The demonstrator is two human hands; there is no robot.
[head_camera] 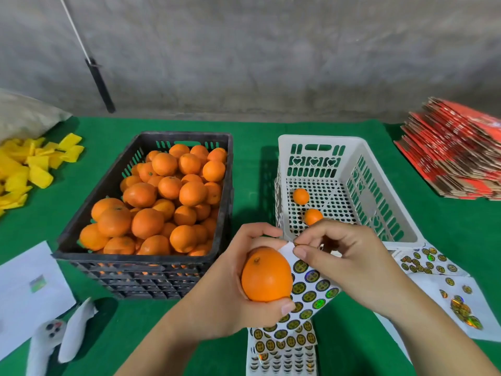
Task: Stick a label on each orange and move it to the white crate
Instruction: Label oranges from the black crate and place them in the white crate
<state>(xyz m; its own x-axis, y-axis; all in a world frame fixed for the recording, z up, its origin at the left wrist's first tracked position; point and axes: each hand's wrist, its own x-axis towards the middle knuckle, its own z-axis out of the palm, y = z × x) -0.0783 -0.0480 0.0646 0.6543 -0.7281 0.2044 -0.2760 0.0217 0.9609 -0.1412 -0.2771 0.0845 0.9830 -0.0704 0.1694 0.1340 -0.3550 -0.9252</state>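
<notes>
Head view: our left hand (230, 280) grips orange (267, 275) before white crate (349, 185); right hand (344, 256) pinches label (296, 243) off sheet (311, 291). Next, we judge: press label on.

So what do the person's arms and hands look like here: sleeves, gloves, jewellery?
Both forearms are bare as far as the frame shows: no sleeves in view. The left hand and right hand wear no gloves, and no rings, watch or bracelets are visible. Fingernails are short and unpainted.
</notes>
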